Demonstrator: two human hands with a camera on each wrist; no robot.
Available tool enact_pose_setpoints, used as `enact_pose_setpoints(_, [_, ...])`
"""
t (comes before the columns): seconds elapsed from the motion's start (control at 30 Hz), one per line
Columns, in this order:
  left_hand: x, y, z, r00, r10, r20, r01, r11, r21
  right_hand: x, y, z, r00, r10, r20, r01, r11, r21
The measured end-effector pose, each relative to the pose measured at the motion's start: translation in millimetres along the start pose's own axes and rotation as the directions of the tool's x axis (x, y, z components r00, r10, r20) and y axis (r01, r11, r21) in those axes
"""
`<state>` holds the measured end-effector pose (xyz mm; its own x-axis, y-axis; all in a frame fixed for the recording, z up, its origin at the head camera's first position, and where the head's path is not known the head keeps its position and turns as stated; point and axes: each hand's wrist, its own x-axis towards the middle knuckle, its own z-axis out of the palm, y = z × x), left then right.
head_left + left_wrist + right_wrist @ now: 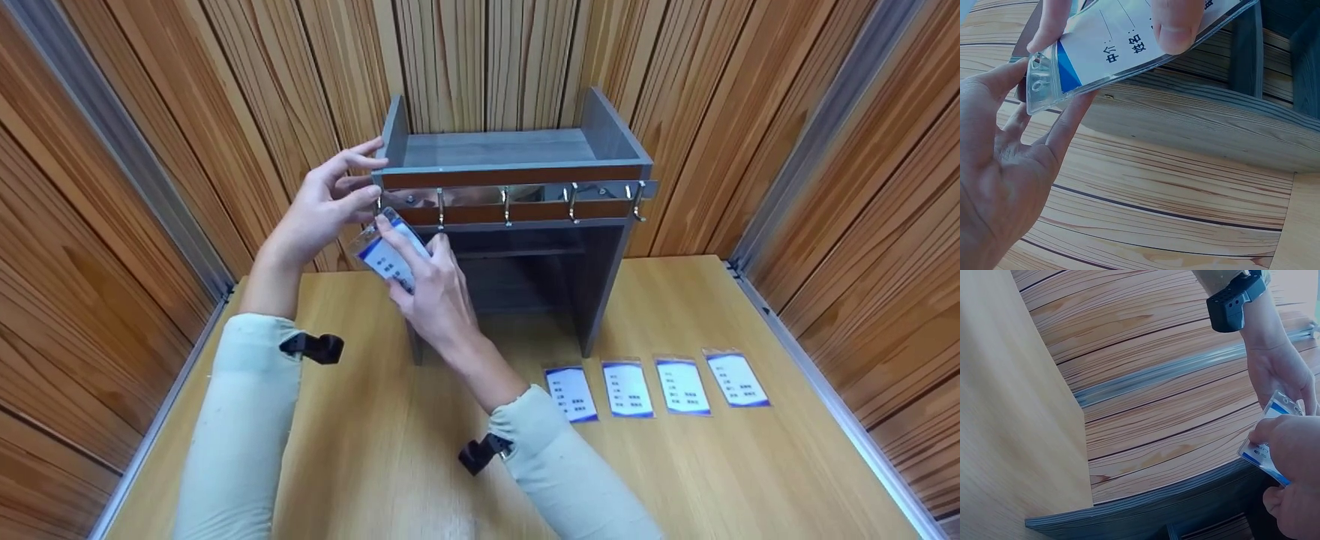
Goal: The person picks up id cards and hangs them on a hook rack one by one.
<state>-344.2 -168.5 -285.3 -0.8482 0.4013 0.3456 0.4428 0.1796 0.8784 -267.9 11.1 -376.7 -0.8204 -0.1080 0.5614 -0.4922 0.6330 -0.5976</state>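
The grip is shared: the right hand (435,289) pinches the badge holder (390,255) by its lower part, while the left hand (326,206) fingers its slotted top just below the leftmost hook (379,204). The sleeve looks light, flexible and slick, best held at the edges. Beyond stands the grey rack (517,161); four more badges (656,386) lie on the desk (375,450).

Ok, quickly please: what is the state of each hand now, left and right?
Left hand: fingers pinch the top edge of the badge holder, near the leftmost hook.
Right hand: grips the same badge holder, thumb on its face.
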Motion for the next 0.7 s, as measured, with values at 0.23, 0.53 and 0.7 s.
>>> enact_pose_setpoints(0.23, [0.7, -0.9, -0.1, 1.000, -0.005, -0.002, 0.005, 1.000, 0.010, -0.6, 2.5, -1.8, 1.000, 0.006, 0.012, -0.007, 0.997, 0.076])
enact_pose_setpoints(0.53, [0.5, -1.4, 0.9, 1.000, -0.009, -0.001, 0.009, 1.000, 0.014, -1.8, 4.2, -1.5, 0.999, -0.021, -0.028, 0.022, 0.998, 0.061])
enact_pose_setpoints(0.7, [0.7, -1.3, 1.4, 1.000, -0.011, -0.006, 0.011, 1.000, 0.008, -1.2, 3.6, 1.0, 0.999, -0.023, -0.048, 0.025, 0.999, 0.034])
